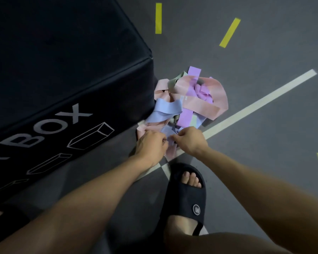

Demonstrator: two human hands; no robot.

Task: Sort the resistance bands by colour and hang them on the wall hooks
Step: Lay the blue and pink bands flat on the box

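Nearest the camera, a foot in a black slide sandal (184, 197) stands on the dark grey floor (264, 134), just short of a pale tape line (255, 105). Just beyond it both hands meet at the near edge of a tangled heap of resistance bands (189, 99). The left hand (151, 145) has its fingers curled and pinching a pink band (168, 152) at the bottom of the heap; the right hand (188, 139) has its fingers curled too, pinching what looks like a blue band (170, 131) right beside it.

The heap lies on the floor against the corner of a big black padded box (62, 79) lettered "BOX". Pink, purple, blue and pale green loops are crossed over and through one another.

These are thin, flat, limp loops, so they should be light and stretchy, and a hard tug will likely drag neighbours along. Best taken at a free edge or fold and lifted out slowly, one colour at a time.

Farther off, yellow tape strips (158, 18) mark the floor. No wall hooks are in view.
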